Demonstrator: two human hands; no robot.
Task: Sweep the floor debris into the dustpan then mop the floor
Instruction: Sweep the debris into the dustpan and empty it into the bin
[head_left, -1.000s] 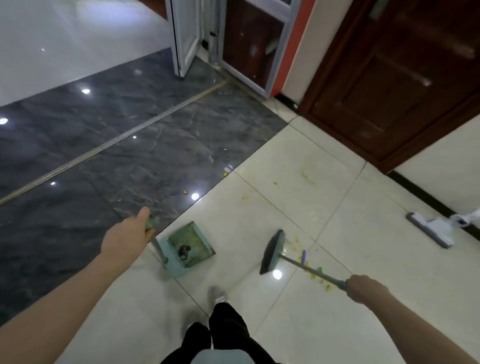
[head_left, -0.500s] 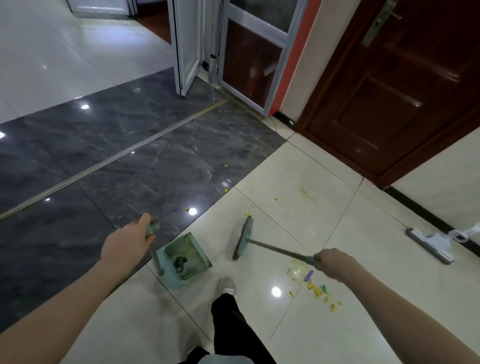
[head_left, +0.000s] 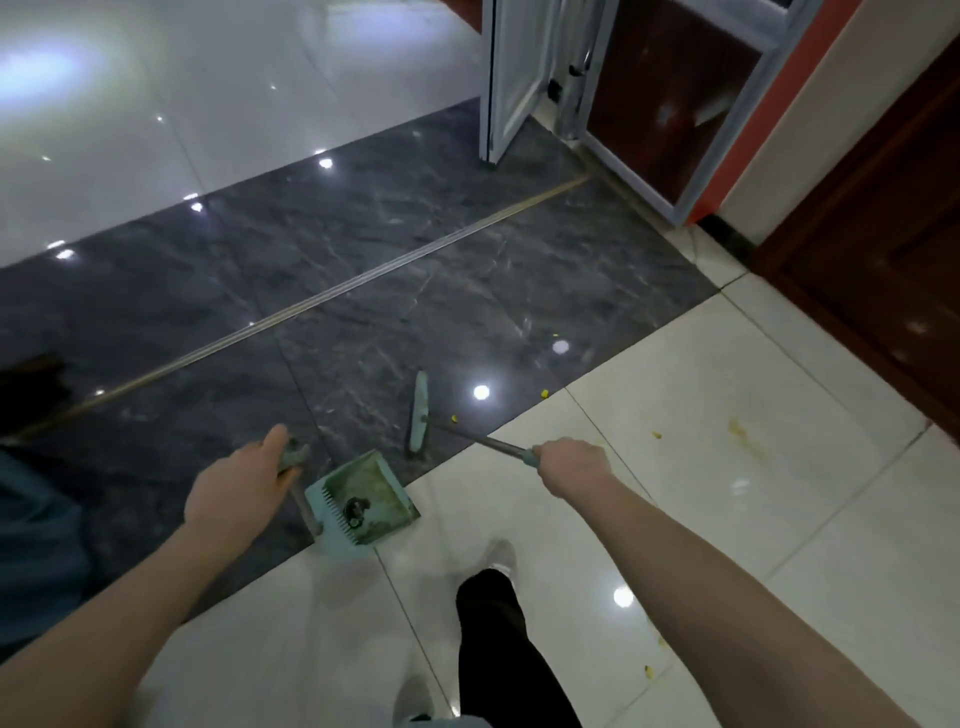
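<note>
A pale green dustpan (head_left: 363, 504) sits on the floor at the border of dark and cream tiles, with a dark clump inside it. My left hand (head_left: 236, 491) grips the top of its upright handle (head_left: 294, 457). My right hand (head_left: 571, 464) grips the grey handle of a small green broom (head_left: 418, 413), whose head stands on the dark tile just beyond the dustpan. Yellow crumbs (head_left: 545, 393) lie on the dark tile right of the broom head, more lie on the cream tile (head_left: 656, 434), and a few at the lower right (head_left: 649, 673).
An open white-framed glass door (head_left: 511, 78) stands at the top, a dark brown wooden door (head_left: 883, 249) at the right. My dark trouser leg (head_left: 501, 639) and pale shoe (head_left: 501, 556) are below the dustpan. A metal strip (head_left: 363, 278) crosses the dark tiles.
The broom has swung left and forward from the cream tile onto the dark tile. The view has turned left, so the mop and the crumb pile are out of sight. My left hand keeps hold of the dustpan handle.
</note>
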